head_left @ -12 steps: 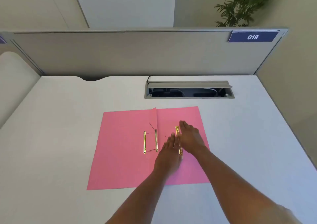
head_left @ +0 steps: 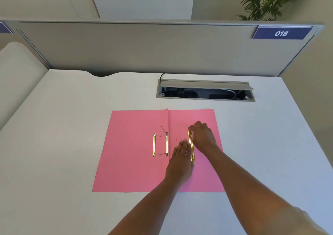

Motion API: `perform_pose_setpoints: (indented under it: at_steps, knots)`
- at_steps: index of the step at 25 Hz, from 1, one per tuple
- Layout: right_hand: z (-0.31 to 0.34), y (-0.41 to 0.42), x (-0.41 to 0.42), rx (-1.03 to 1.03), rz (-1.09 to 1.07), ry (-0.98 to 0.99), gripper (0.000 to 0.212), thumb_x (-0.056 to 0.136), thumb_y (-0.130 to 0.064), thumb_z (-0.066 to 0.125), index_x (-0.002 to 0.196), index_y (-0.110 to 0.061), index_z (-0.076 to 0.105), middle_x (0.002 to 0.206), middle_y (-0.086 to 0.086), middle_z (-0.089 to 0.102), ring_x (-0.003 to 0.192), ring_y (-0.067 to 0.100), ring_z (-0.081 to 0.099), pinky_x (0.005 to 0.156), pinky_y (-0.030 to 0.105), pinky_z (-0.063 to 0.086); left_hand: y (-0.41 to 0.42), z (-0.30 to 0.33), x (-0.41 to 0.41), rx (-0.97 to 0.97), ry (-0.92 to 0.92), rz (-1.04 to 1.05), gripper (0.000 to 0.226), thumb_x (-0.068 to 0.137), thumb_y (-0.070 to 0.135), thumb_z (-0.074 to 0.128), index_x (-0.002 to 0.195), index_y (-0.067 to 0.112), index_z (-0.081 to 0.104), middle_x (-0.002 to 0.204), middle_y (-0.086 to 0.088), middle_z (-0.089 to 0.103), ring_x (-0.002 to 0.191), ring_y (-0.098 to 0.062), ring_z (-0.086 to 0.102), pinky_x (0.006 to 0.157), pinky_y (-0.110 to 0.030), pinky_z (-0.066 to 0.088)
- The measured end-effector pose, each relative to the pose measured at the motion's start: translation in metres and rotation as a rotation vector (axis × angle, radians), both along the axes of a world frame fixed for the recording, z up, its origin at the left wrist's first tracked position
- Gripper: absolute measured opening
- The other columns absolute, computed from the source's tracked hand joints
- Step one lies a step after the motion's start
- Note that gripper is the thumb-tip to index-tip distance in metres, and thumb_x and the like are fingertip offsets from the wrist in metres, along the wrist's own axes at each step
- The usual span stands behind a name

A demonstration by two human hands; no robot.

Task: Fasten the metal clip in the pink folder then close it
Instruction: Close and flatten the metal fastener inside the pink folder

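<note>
The pink folder (head_left: pixel 129 162) lies open and flat on the white desk. On its right leaf lies a gold metal clip bar (head_left: pixel 191 145), running front to back. My right hand (head_left: pixel 203 135) curls its fingertips over the bar's far end. My left hand (head_left: pixel 181 158) lies flat with fingers together just left of the bar, touching its near half. Two more gold clip strips (head_left: pixel 154 144) lie side by side near the folder's centre fold, with thin dark prongs sticking out.
A cable tray (head_left: pixel 205 90) with its lid raised is sunk into the desk behind the folder. A grey partition (head_left: pixel 144 45) with a "018" label closes off the back. The desk's right edge runs close to my right arm.
My right hand has curled its fingers onto the far end of the gold bar. My left hand has shifted slightly along the bar's left side.
</note>
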State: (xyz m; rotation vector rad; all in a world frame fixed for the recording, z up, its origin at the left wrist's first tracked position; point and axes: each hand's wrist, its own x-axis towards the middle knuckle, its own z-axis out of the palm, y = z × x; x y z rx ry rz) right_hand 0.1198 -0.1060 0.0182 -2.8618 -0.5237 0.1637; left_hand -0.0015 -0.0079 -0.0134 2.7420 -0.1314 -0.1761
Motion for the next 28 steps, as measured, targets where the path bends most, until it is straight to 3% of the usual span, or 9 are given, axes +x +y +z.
perform_pose_setpoints:
  at_steps: [7, 11, 14, 17, 20, 22, 24, 26, 28]
  knots:
    - [0.007, 0.003, 0.006, 0.083, -0.051, 0.095, 0.036, 0.085, 0.006, 0.059, 0.114, -0.015, 0.067, 0.117, 0.006, 0.066, 0.099, 0.023, 0.062, 0.083, 0.031, 0.056, 0.001, 0.003, 0.0, -0.006, 0.012, -0.005, 0.07, 0.102, 0.027, 0.045, 0.159, 0.006, 0.011, 0.167, -0.013, 0.01, 0.156, -0.029, 0.006, 0.127, -0.041, 0.01]
    - [0.012, 0.002, 0.011, 0.221, -0.145, 0.198, 0.02, 0.094, -0.003, 0.052, 0.109, -0.013, 0.059, 0.1, 0.006, 0.068, 0.083, 0.021, 0.065, 0.07, 0.03, 0.058, 0.001, 0.005, 0.001, -0.01, 0.033, -0.004, 0.071, 0.101, 0.027, 0.047, 0.158, 0.005, 0.01, 0.167, -0.013, 0.009, 0.156, -0.03, 0.006, 0.127, -0.041, 0.01]
    - [0.019, 0.001, 0.014, 0.367, -0.236, 0.265, 0.016, 0.091, -0.002, 0.053, 0.097, -0.014, 0.061, 0.096, 0.005, 0.067, 0.085, 0.022, 0.064, 0.063, 0.025, 0.052, 0.0, 0.014, 0.005, -0.031, 0.064, 0.019, 0.068, 0.1, 0.025, 0.049, 0.157, 0.003, 0.018, 0.165, -0.014, 0.017, 0.154, -0.031, 0.014, 0.126, -0.041, 0.016]
    - [0.027, 0.005, 0.017, 0.467, -0.287, 0.3, 0.018, 0.09, 0.0, 0.053, 0.092, -0.015, 0.064, 0.094, 0.005, 0.067, 0.084, 0.021, 0.065, 0.056, 0.022, 0.046, -0.002, 0.033, 0.019, -0.115, 0.117, 0.17, 0.041, 0.098, 0.023, 0.051, 0.134, 0.004, 0.051, 0.14, -0.014, 0.051, 0.13, -0.032, 0.05, 0.107, -0.04, 0.045]
    - [0.038, 0.016, 0.017, 0.527, -0.309, 0.286, 0.019, 0.088, 0.0, 0.054, 0.091, -0.014, 0.066, 0.092, 0.005, 0.069, 0.073, 0.014, 0.064, 0.053, 0.02, 0.045, 0.005, 0.053, 0.033, -0.267, 0.139, 0.36, 0.027, 0.095, 0.019, 0.046, 0.094, 0.007, 0.07, 0.097, -0.01, 0.073, 0.093, -0.029, 0.07, 0.084, -0.04, 0.056]
    - [0.046, 0.027, 0.016, 0.549, -0.299, 0.274, 0.018, 0.088, -0.001, 0.054, 0.092, -0.013, 0.067, 0.09, 0.004, 0.069, 0.067, 0.011, 0.063, 0.05, 0.019, 0.044, 0.016, 0.063, 0.039, -0.452, 0.177, 0.511, 0.026, 0.086, 0.01, 0.047, 0.077, 0.007, 0.071, 0.075, -0.008, 0.076, 0.071, -0.023, 0.072, 0.069, -0.034, 0.059]
    - [0.056, 0.039, 0.014, 0.571, -0.281, 0.27, 0.015, 0.088, -0.002, 0.057, 0.093, -0.012, 0.067, 0.089, 0.005, 0.069, 0.066, 0.015, 0.066, 0.049, 0.019, 0.046, 0.03, 0.074, 0.043, -0.565, 0.167, 0.638, 0.026, 0.082, 0.006, 0.048, 0.068, 0.008, 0.07, 0.069, -0.006, 0.076, 0.057, -0.013, 0.065, 0.054, -0.023, 0.051]
    - [0.067, 0.05, 0.013, 0.614, -0.26, 0.268, 0.014, 0.087, -0.001, 0.059, 0.094, -0.009, 0.068, 0.09, 0.008, 0.07, 0.071, 0.023, 0.07, 0.049, 0.021, 0.049, 0.045, 0.081, 0.046, -0.657, 0.159, 0.711, 0.025, 0.084, 0.007, 0.053, 0.067, 0.013, 0.071, 0.068, -0.003, 0.073, 0.057, -0.011, 0.058, 0.054, -0.022, 0.046]
    - [0.076, 0.063, 0.013, 0.649, -0.241, 0.271, 0.015, 0.085, -0.001, 0.059, 0.094, -0.009, 0.068, 0.089, 0.008, 0.07, 0.073, 0.026, 0.073, 0.048, 0.022, 0.05, 0.06, 0.083, 0.047, -0.791, 0.166, 0.763, 0.02, 0.087, 0.011, 0.057, 0.076, 0.012, 0.074, 0.065, -0.004, 0.068, 0.059, -0.015, 0.058, 0.066, -0.028, 0.052]
